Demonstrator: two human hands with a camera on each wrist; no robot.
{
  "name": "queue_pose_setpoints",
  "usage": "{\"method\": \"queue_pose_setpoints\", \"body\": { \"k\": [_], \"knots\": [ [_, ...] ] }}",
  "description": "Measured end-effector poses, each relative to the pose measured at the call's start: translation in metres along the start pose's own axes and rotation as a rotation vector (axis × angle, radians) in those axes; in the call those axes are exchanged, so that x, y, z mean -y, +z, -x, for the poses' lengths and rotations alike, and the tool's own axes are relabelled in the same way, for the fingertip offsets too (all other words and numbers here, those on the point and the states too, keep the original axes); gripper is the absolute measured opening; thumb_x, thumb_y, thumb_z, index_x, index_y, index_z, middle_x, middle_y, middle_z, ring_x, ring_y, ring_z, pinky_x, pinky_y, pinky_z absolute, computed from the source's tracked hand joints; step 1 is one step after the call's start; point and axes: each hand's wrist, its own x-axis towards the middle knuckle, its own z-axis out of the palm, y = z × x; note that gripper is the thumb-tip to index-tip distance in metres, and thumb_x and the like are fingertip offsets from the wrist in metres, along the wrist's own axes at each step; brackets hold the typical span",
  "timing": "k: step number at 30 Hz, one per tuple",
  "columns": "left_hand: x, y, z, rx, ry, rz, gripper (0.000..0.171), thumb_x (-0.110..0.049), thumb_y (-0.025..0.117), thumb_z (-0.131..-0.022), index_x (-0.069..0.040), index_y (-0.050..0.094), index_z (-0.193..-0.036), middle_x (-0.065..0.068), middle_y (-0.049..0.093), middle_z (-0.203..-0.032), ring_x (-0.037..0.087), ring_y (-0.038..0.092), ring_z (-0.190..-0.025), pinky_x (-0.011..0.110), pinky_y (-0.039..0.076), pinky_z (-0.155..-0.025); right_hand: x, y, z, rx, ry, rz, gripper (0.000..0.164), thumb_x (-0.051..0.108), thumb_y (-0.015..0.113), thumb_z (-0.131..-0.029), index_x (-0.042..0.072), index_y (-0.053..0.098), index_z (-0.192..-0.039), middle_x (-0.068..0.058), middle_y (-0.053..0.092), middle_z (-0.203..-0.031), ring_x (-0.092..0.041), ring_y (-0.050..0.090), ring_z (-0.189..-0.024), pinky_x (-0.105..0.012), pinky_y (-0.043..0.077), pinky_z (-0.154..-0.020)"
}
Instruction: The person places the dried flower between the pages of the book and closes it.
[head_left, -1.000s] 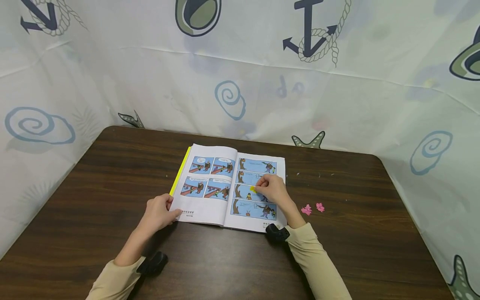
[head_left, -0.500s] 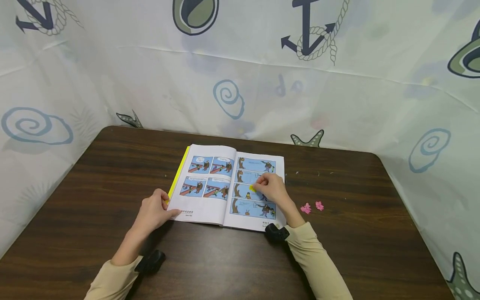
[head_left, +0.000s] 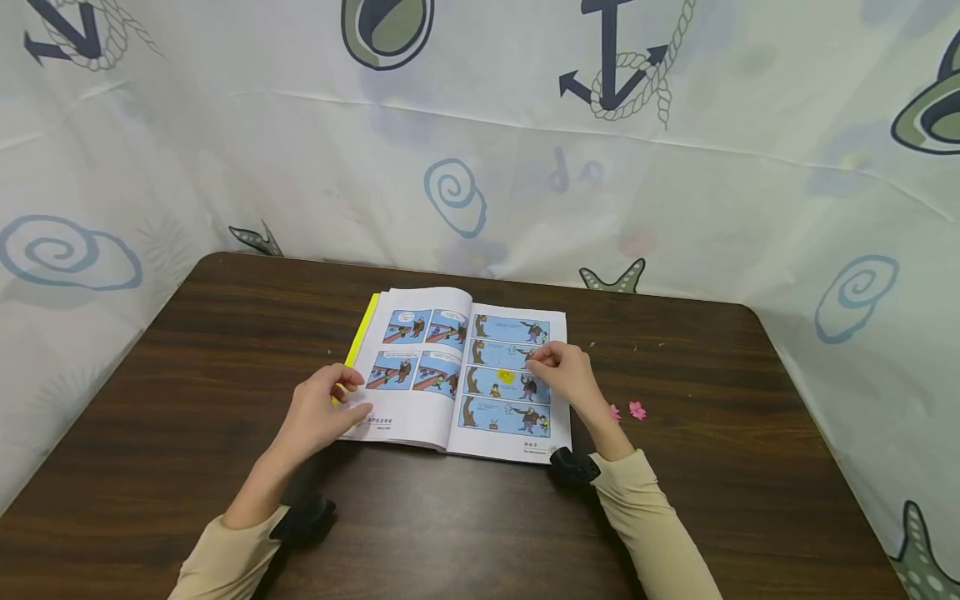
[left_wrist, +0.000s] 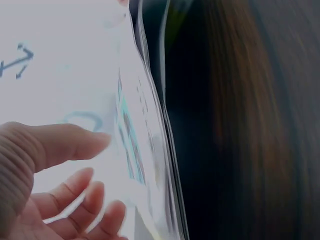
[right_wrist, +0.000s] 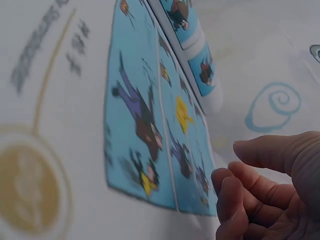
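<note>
Closest to me are the person's two pale sleeves (head_left: 663, 529), a small black device (head_left: 303, 521) strapped at each wrist. The left hand (head_left: 315, 412) is at the lower left edge of a comic book (head_left: 420, 421), thumb and fingers parted and loosely bent, gripping nothing that I can see; whether they touch the page I can't tell. The right hand (head_left: 566, 375) is over the outer edge of the facing page, fingers gently curled, thumb apart from them, nothing held. The book lies spread on the dark wooden table (head_left: 450, 533), with a yellow flower-shaped piece (head_left: 506, 377) on the third strip of the right page. Just beyond the right wrist are two pink flower-shaped pieces (head_left: 637, 410), one partly hidden by the arm. Behind the table hangs a white curtain (head_left: 322, 167) printed with anchors (head_left: 609, 58), blue spiral shells (head_left: 455, 198) and starfish (head_left: 615, 277).
</note>
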Motion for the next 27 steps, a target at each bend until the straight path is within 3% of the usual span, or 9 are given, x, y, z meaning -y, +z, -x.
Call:
{"method": "queue_pose_setpoints", "body": {
  "k": [7, 14, 21, 27],
  "knots": [
    [-0.029, 0.023, -0.011, 0.008, 0.147, 0.103, 0.025, 0.004, 0.075, -0.071, 0.001, 0.062, -0.092, 0.011, 0.062, -0.083, 0.024, 0.055, -0.073, 0.042, 0.048, -0.071, -0.008, -0.021, 0.005, -0.038, 0.025, 0.008, 0.01, 0.007, 0.067, -0.083, -0.003, 0.065, -0.084, -0.006, 0.058, -0.063, -0.012, 0.05, -0.054, -0.022, 0.039, -0.049],
    [-0.049, 0.044, -0.019, 0.054, 0.231, 0.183, 0.026, 0.005, 0.074, -0.07, 0.003, 0.061, -0.092, 0.012, 0.063, -0.083, 0.022, 0.058, -0.074, 0.04, 0.051, -0.073, -0.017, -0.039, 0.01, -0.054, 0.046, 0.038, 0.011, 0.008, 0.066, -0.084, -0.003, 0.065, -0.085, -0.008, 0.06, -0.065, -0.012, 0.052, -0.056, -0.023, 0.042, -0.052],
    [-0.064, 0.062, -0.022, 0.116, 0.275, 0.231, 0.027, 0.004, 0.073, -0.072, 0.005, 0.061, -0.096, 0.014, 0.063, -0.087, 0.024, 0.061, -0.079, 0.038, 0.052, -0.074, -0.029, -0.054, 0.017, -0.074, 0.079, 0.042, 0.012, 0.008, 0.067, -0.084, -0.004, 0.065, -0.085, -0.008, 0.059, -0.064, -0.025, 0.059, -0.059, -0.025, 0.043, -0.053],
    [-0.08, 0.079, -0.025, 0.177, 0.354, 0.245, 0.028, 0.001, 0.075, -0.072, 0.004, 0.06, -0.096, 0.014, 0.063, -0.088, 0.027, 0.06, -0.08, 0.041, 0.051, -0.074, -0.038, -0.068, 0.025, -0.09, 0.107, 0.076, 0.014, 0.01, 0.067, -0.085, -0.004, 0.065, -0.087, -0.008, 0.06, -0.066, -0.012, 0.053, -0.056, -0.025, 0.041, -0.053]
  ]
}}
